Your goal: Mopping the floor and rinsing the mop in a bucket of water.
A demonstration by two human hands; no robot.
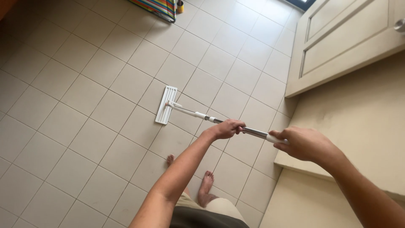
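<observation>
My left hand (225,128) is clenched around the mop handle (219,121), partway down its metal shaft. My right hand (301,142) grips the white top end of the same handle, fingers wrapped tight. The handle slants down and away from me to the flat white mop head (166,104), which lies on the tiled floor (84,126) well ahead of my bare feet (205,185). A cream door (337,42) stands to my right, near a wall (358,118). A striped thing (158,7) sits at the far edge.
</observation>
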